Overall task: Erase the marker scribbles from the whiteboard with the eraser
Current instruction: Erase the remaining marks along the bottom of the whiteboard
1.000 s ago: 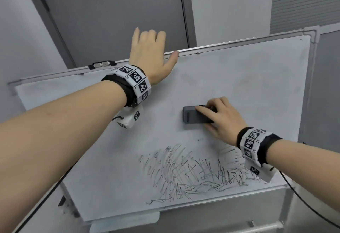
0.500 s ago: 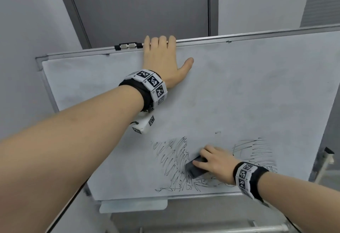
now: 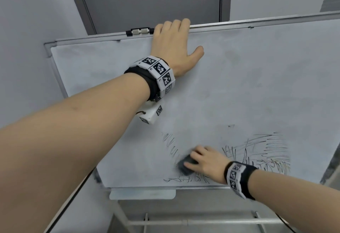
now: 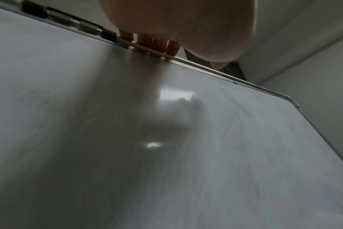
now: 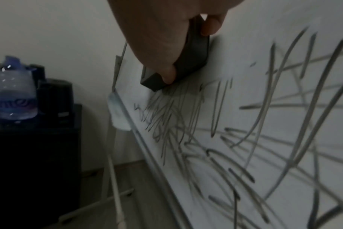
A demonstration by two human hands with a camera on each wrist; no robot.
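Observation:
A whiteboard (image 3: 257,85) on a stand leans back before me. Black marker scribbles (image 3: 261,153) cover its lower right, with a few strokes left of the eraser (image 3: 169,140) and along the bottom edge. My right hand (image 3: 204,162) grips a dark grey eraser (image 3: 184,165) and presses it flat on the board's lower middle; in the right wrist view the thumb and fingers pinch the eraser (image 5: 186,60) above the scribbles (image 5: 245,124). My left hand (image 3: 174,48) lies on the board's top, fingers hooked over the top frame (image 4: 166,46), thumb spread on the surface.
A black and silver clip (image 3: 139,31) sits on the top frame left of my left hand. A pale tray (image 3: 142,194) hangs below the bottom edge. In the right wrist view a water bottle (image 5: 14,91) stands on a black cabinet (image 5: 33,162) to the left.
My right hand carried the eraser down from the clean middle of the board into the scribbles and wiped leftward, clearing a patch in the middle. My left hand stayed at the top edge.

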